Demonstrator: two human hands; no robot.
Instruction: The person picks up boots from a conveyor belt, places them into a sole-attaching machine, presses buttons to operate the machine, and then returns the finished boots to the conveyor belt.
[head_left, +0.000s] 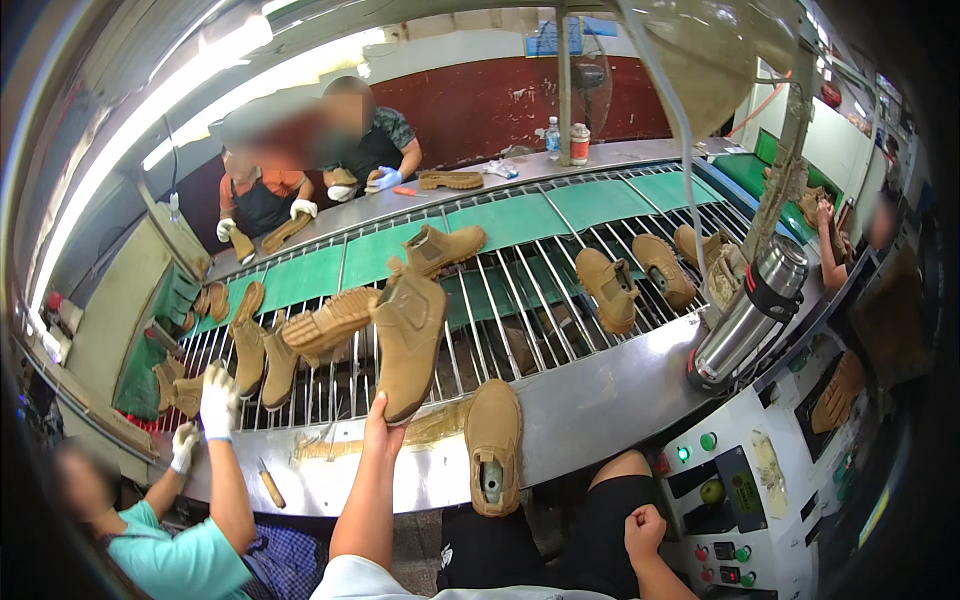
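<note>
My left hand [382, 424] grips a tan ankle boot [410, 335] by its toe end and holds it up over the metal rollers. My fingers are closed on the boot. A second tan boot [493, 425] sits on the steel ledge just in front of me, with something pale green inside its opening. My right hand [645, 530] is curled into a fist by my right thigh, with nothing visible in it. Beyond the held boot lie another boot [445, 248] and a boot showing its lugged sole [328, 322].
Metal rollers with a green belt [570, 208] run across. Several boots stand on the rollers, including one at right [607, 288]. A steel flask [750, 310] and a control panel [720, 500] are at right. A knife [270, 482] lies near a gloved co-worker [180, 545]; others work across.
</note>
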